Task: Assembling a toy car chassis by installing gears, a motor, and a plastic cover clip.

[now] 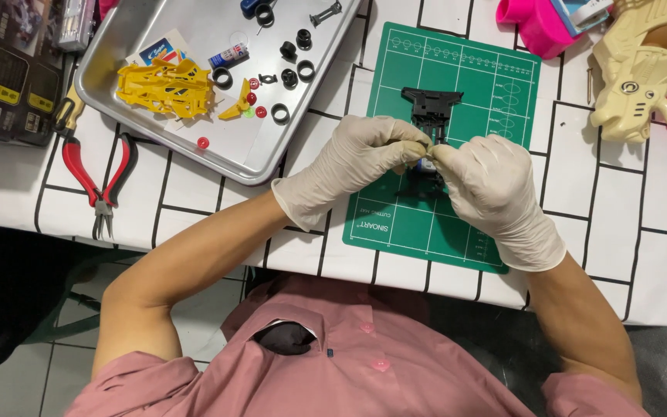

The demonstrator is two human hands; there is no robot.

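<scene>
- Your left hand (357, 166), in a pale glove, is closed into a pinch, thumb and fingertips pressed together at the top of the black chassis (428, 123).
- Your right hand (492, 189), gloved the same way, is also curled shut in a pinch, its fingertips touching those of the left; a small blue-and-dark piece shows just under them, too hidden to tell what it is.
- The black chassis lies on the green cutting mat (480, 85), its upper end clear above your hands and its lower part covered by them.
- The mat rests on the table (596, 201), which wears a white cloth with black brick lines.
- To the left of the mat sits a metal tray (156, 19), touching no part of your hands.
- In the tray lies a yellow body shell (165, 89), with several black tyres (281, 113) and small red round parts scattered just beside it, and a little tube (228, 56) near the middle.
- Red-handled pliers (100, 181) lie on the cloth left of the tray, jaws pointing toward you.
- At the top right stands a cream toy figure (642, 69), with pink plastic pieces (530, 23) next to it, well apart from your hands.
- Dark boxes (9, 93) sit at the far left edge.
</scene>
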